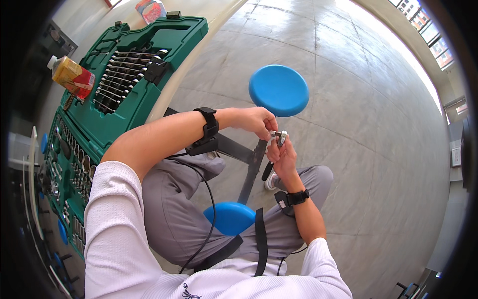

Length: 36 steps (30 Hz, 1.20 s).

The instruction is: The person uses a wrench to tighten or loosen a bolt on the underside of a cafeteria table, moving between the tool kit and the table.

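My right hand (283, 158) is closed round a ratchet-like hand tool with a silver head (283, 137) pointing up and a black handle (267, 171) sticking out below the fingers. My left hand (256, 122) reaches across from the left, its thumb and fingers pinched on a small metal piece (274, 133) against the side of that head. Whether the piece is fixed to the tool I cannot tell. Both hands meet in the air over my right leg, and the fingers partly hide the tool's middle.
At my left, an open green tool case (174, 47) lies on a table, with a row of wrenches (122, 74) and several sockets (82, 162). A drink bottle (73, 77) stands on it. A blue stool (279, 90) is ahead; another blue seat (230, 218) shows between my legs.
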Tool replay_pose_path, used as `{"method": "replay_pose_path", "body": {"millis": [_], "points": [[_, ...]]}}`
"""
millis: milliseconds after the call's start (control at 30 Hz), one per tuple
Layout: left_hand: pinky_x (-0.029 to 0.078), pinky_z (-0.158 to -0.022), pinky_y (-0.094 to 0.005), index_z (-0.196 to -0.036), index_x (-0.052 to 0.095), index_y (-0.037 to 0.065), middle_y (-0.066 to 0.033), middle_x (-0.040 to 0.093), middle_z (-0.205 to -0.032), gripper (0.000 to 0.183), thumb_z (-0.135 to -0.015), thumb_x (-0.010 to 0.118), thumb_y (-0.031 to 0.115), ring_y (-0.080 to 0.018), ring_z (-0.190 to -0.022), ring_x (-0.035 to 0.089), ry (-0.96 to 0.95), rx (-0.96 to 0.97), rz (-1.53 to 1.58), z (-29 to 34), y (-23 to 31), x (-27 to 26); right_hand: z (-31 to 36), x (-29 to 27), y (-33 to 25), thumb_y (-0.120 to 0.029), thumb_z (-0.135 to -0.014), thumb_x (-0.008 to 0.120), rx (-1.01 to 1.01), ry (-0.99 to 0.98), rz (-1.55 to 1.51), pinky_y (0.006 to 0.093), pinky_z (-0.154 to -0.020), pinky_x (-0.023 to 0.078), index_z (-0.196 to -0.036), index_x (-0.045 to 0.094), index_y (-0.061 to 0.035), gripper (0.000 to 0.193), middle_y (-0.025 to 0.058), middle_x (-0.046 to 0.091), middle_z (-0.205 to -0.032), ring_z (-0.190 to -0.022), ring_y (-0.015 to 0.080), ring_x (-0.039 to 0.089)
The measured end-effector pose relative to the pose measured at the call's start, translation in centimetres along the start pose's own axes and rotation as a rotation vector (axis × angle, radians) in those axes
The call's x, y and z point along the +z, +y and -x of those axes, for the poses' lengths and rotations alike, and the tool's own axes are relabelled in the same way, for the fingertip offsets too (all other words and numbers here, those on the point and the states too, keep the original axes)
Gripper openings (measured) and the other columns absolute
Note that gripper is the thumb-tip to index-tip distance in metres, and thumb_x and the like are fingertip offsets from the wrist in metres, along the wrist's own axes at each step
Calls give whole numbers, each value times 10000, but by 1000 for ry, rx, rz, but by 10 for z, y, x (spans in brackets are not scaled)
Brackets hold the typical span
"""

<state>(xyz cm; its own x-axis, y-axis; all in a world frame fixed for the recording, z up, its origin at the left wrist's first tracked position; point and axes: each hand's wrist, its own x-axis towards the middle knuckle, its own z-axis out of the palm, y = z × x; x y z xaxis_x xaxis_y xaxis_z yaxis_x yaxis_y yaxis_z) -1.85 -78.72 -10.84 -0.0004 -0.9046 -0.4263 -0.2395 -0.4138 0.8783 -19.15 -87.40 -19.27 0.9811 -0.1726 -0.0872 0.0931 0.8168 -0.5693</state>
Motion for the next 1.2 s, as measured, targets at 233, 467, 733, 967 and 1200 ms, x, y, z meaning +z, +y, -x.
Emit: {"method": "replay_pose_path", "body": {"millis": [233,467,733,967,1200], "points": [[493,-812,-304,-1062,516,-7,-135,583,-993,302,-845,559,199,-208,-900,598,49,-82,166,0,3,3,-1,5,1,-371,-950,307,-26,33,71,218,-434,249,-931,444,-102,302,-21,360,-565,-460,77,304],[515,-776,-326,-978,507,-37,-163,615,-886,309,-876,493,254,-251,-841,629,165,-258,312,-3,6,5,-1,4,2,-396,-948,306,-85,78,136,219,-435,243,-887,432,-107,322,-24,358,-571,-468,73,308],[515,-771,-335,-999,506,-18,-132,585,-846,287,-867,480,235,-222,-777,612,107,-248,457,-9,1,15,0,9,1,-406,-949,295,-107,103,160,216,-436,237,-870,442,-108,341,-25,371,-576,-467,71,302],[509,-780,-323,-1052,487,-5,-115,559,-895,277,-878,470,210,-201,-797,594,64,-231,489,-11,2,20,2,2,-1,-409,-952,279,-76,163,38,220,-445,230,-872,462,-127,346,-27,366,-567,-468,76,291],[524,-733,-308,-1020,497,-8,-108,582,-872,268,-923,429,233,-182,-769,604,124,-245,474,-12,5,32,5,-9,1,-409,-953,277,-43,123,-35,218,-454,240,-892,491,-106,376,-28,377,-564,-472,74,304]]}}
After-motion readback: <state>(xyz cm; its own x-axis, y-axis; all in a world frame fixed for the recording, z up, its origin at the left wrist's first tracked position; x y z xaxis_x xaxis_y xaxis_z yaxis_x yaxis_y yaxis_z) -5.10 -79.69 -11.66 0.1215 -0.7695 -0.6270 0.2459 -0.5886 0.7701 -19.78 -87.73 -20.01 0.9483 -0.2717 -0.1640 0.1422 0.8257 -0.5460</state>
